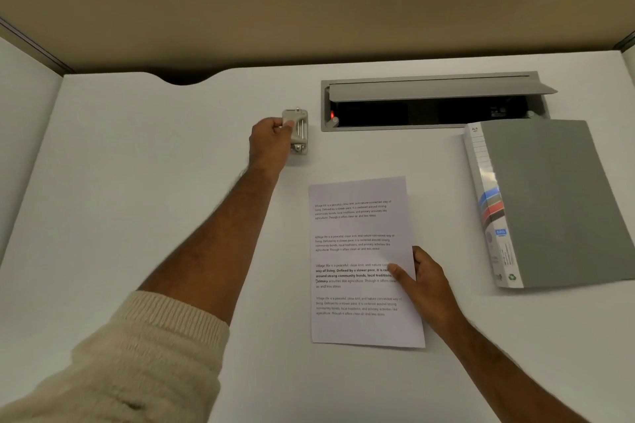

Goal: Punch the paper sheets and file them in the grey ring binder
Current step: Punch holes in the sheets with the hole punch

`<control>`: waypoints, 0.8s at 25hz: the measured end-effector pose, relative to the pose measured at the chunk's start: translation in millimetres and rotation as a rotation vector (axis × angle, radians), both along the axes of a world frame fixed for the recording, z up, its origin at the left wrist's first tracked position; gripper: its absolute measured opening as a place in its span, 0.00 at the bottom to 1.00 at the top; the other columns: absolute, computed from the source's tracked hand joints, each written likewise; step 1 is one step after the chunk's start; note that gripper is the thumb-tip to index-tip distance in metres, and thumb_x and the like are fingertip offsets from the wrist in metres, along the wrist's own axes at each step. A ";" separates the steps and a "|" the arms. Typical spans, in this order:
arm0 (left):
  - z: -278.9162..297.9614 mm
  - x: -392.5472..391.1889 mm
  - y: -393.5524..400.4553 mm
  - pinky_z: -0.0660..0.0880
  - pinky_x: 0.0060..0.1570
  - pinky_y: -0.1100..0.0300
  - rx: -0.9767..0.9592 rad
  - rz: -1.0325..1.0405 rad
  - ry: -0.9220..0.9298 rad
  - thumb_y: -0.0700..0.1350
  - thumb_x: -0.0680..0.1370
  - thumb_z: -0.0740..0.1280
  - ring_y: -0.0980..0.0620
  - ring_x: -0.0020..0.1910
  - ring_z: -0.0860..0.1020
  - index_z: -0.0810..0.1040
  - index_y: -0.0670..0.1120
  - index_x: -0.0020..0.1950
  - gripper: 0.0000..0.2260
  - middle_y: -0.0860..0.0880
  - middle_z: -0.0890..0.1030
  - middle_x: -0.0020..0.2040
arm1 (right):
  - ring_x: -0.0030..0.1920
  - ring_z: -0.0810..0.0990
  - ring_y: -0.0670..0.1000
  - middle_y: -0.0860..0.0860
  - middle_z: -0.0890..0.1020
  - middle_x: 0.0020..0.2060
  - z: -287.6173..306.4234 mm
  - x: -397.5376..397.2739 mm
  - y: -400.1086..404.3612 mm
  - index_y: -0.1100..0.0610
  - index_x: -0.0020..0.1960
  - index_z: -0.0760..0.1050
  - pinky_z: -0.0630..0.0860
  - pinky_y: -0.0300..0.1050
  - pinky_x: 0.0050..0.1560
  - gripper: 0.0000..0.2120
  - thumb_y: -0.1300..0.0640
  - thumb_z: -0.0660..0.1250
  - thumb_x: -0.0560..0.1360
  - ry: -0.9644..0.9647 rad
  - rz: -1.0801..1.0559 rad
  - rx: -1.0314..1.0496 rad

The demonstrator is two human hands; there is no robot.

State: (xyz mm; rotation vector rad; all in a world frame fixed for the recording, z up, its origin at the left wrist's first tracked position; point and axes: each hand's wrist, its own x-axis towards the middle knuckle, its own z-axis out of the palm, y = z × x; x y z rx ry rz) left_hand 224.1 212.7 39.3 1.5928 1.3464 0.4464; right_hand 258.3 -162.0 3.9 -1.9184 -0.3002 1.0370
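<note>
A white printed paper sheet lies flat on the white desk, a little right of centre. My right hand pinches its right edge, thumb on top of the text. Farther back and to the left stands a small grey hole punch; my left hand reaches out and grips its left side, thumb on the handle. The grey ring binder lies closed at the right, its labelled spine facing the paper.
An open grey cable tray with a raised lid is sunk into the desk behind the binder. A beige partition wall closes off the back. A curved cutout marks the desk's far edge on the left.
</note>
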 end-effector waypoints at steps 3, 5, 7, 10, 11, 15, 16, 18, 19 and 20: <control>-2.3 21.6 19.1 0.79 0.43 0.62 0.032 -0.026 0.015 0.48 0.80 0.68 0.49 0.48 0.84 0.84 0.44 0.53 0.10 0.47 0.85 0.49 | 0.48 0.84 0.37 0.40 0.82 0.54 0.4 -0.7 1.0 0.46 0.59 0.73 0.80 0.32 0.41 0.11 0.52 0.70 0.78 0.005 -0.005 -0.011; -4.1 32.8 28.7 0.78 0.40 0.67 0.051 -0.039 0.025 0.49 0.81 0.68 0.50 0.48 0.84 0.84 0.43 0.55 0.10 0.47 0.85 0.50 | 0.48 0.84 0.38 0.39 0.82 0.54 0.2 -0.6 0.9 0.45 0.58 0.73 0.80 0.32 0.41 0.11 0.52 0.70 0.78 0.006 -0.004 -0.015; -5.3 42.7 36.3 0.77 0.39 0.70 0.055 -0.039 0.023 0.48 0.82 0.67 0.52 0.49 0.84 0.83 0.43 0.57 0.11 0.47 0.85 0.53 | 0.49 0.84 0.38 0.38 0.82 0.54 -0.3 0.2 0.6 0.43 0.58 0.73 0.81 0.34 0.44 0.11 0.51 0.70 0.78 0.005 0.001 -0.016; -10.5 54.1 45.7 0.79 0.41 0.69 0.055 -0.032 0.027 0.49 0.82 0.67 0.51 0.51 0.84 0.83 0.44 0.58 0.11 0.47 0.85 0.55 | 0.51 0.84 0.40 0.38 0.83 0.54 -2.2 0.1 -0.2 0.43 0.59 0.74 0.82 0.37 0.46 0.11 0.51 0.70 0.78 0.011 -0.003 -0.025; -12.4 56.8 48.1 0.80 0.42 0.68 0.054 -0.033 0.032 0.49 0.82 0.67 0.51 0.51 0.84 0.83 0.44 0.58 0.11 0.47 0.84 0.55 | 0.51 0.84 0.41 0.38 0.83 0.54 -2.8 0.0 -0.3 0.42 0.59 0.74 0.82 0.38 0.46 0.11 0.50 0.70 0.78 0.017 -0.005 -0.026; -21.5 62.9 54.0 0.78 0.37 0.72 0.046 -0.040 0.054 0.50 0.82 0.67 0.52 0.49 0.84 0.82 0.44 0.58 0.11 0.48 0.84 0.55 | 0.51 0.85 0.42 0.38 0.83 0.54 -4.6 0.1 -0.6 0.43 0.59 0.74 0.83 0.41 0.47 0.12 0.51 0.70 0.77 0.037 -0.008 -0.032; -23.3 63.5 54.6 0.78 0.36 0.73 0.039 -0.035 0.053 0.50 0.82 0.67 0.51 0.49 0.85 0.83 0.44 0.58 0.11 0.48 0.85 0.55 | 0.51 0.85 0.42 0.39 0.83 0.54 -4.8 0.2 -0.5 0.44 0.60 0.74 0.83 0.41 0.48 0.12 0.51 0.70 0.78 0.041 -0.010 -0.031; -27.3 65.0 54.5 0.78 0.35 0.74 0.034 -0.034 0.053 0.50 0.82 0.67 0.52 0.48 0.84 0.82 0.45 0.59 0.11 0.49 0.84 0.55 | 0.51 0.85 0.42 0.40 0.83 0.55 -5.7 0.3 -0.6 0.47 0.62 0.74 0.83 0.41 0.48 0.13 0.52 0.70 0.78 0.046 -0.011 -0.035; -29.4 65.1 54.1 0.77 0.35 0.74 0.035 -0.039 0.057 0.50 0.82 0.67 0.52 0.48 0.84 0.82 0.45 0.59 0.11 0.49 0.84 0.54 | 0.51 0.85 0.42 0.40 0.83 0.55 -6.2 0.4 -1.0 0.47 0.62 0.74 0.83 0.41 0.48 0.13 0.52 0.70 0.78 0.045 -0.008 -0.040; -32.0 65.0 54.3 0.78 0.37 0.74 0.037 -0.043 0.064 0.51 0.82 0.67 0.52 0.48 0.84 0.82 0.45 0.59 0.12 0.50 0.83 0.54 | 0.51 0.84 0.42 0.40 0.83 0.55 -6.8 0.4 -1.6 0.47 0.62 0.74 0.84 0.42 0.48 0.13 0.51 0.70 0.78 0.043 -0.002 -0.045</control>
